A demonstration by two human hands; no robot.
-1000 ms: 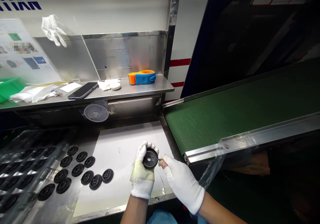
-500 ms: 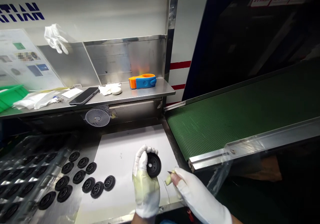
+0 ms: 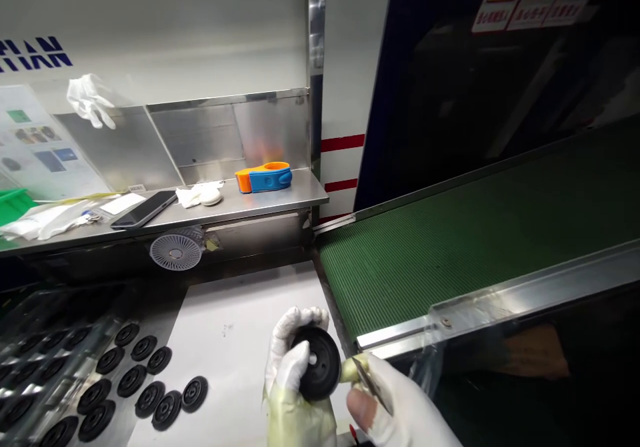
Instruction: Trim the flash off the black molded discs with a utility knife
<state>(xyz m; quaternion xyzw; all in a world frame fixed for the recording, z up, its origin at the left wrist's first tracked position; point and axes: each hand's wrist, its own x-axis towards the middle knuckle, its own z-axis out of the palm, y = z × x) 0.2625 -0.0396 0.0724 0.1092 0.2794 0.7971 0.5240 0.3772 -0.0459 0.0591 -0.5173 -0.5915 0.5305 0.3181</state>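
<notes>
Head view: looking down at two white-gloved hands above a white sheet (image 3: pixel 235 327), with a green conveyor belt (image 3: pixel 425 267) running off to the right.

Left hand (image 3: pixel 295 384): clenched around the black moulded disc, fingers wrapped over its rim, yellowish tape around the glove.

Right hand (image 3: pixel 400 410): pinching a slim pointed metal tool (image 3: pixel 370 382), probably tweezers, though the view is too blurred to be sure; one fingertip is uncovered.

Black moulded disc (image 3: pixel 317 364): held above the sheet between both hands, central hole facing up, its rim just beside the right hand.

Other discs (image 3: pixel 150 397): a loose group lying flat on the sheet, left of the hands, with more in a clear plastic tray (image 3: pixel 55 367) further left.

Steel shelf (image 3: pixel 280 200): beyond the sheet, carrying a blue-and-orange tape dispenser (image 3: pixel 263 178) and a phone (image 3: pixel 144 209).
</notes>
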